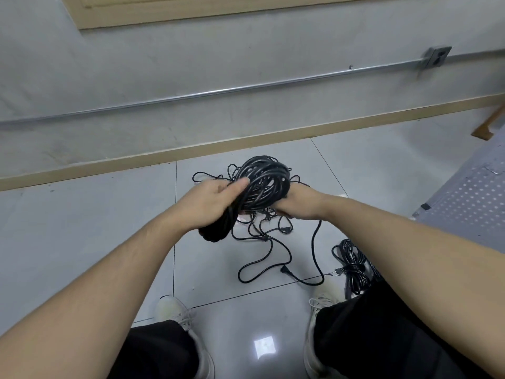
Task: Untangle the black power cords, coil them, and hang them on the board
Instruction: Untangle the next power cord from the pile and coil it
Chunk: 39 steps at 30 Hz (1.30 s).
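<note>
I see both hands up over a tiled floor (95, 228). The left hand (216, 203) grips a thick black coil (259, 187), thumb across its strands; the right hand (297, 203) holds the coil's far side. Loose cords (273, 250) lie tangled on the floor beneath. A second coil (352, 262) lies by the right shoe (325, 296). A perforated board (464, 198) lies at right.
</note>
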Tool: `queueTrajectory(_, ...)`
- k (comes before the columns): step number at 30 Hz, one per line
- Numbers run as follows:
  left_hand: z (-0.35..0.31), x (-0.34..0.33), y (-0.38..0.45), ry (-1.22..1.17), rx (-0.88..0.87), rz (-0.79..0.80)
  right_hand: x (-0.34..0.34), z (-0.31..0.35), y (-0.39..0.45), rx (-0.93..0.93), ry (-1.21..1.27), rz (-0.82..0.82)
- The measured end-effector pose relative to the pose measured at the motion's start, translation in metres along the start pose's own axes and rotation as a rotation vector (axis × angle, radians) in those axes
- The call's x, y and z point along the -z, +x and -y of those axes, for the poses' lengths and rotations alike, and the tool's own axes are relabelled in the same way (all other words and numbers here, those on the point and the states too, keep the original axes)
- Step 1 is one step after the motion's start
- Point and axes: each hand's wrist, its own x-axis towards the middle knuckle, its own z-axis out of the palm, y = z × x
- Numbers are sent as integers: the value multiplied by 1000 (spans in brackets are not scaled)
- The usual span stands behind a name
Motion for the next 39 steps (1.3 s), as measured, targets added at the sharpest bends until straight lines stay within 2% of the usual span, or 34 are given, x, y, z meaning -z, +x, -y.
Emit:
queueTrajectory(3, 11, 1, 9, 65, 95, -213, -4, 16, -10, 65, -74, 66)
queueTrajectory(6, 21, -5, 11, 0, 188, -205, -7, 23, -16, 84, -49, 101)
queueTrajectory(10, 14, -8, 13, -426, 280, -239, -18, 30, -16, 52, 115, 83)
queueTrajectory(13, 4, -1, 12, -754, 464, -307, -19, 36, -17, 76, -40, 85)
queueTrajectory(15, 3, 2, 8, -875, 487, -239, -17, 35, -16, 77, -180, 96)
queueTrajectory(18, -4, 0, 3, -860, 355, -46, -13, 33, -13, 30, -256, 88)
queueTrajectory(21, 5, -4, 7, -746, 277, -25, -12, 39, -15, 59, -307, 92)
queueTrajectory(26, 43, 7, 20, -446, 273, -278, 6, 44, -28, 169, -325, 18)
queueTrajectory(30, 59, 13, 25, -362, 270, -336, 17, 43, -38, 279, -276, -28)
queueTrajectory(32, 51, 9, 27, -123, 248, -355, 14, 48, -41, 347, -317, -29)
queueTrajectory(34, 41, 3, 29, 163, 211, -315, 8, 56, -43, 419, -279, -51)
queueTrajectory(36, 31, -7, 27, 379, 197, -189, 5, 61, -43, 501, -207, -114)
queueTrajectory(39, 27, -27, 23, 519, 166, 14, 7, 54, -34, 522, -133, -251)
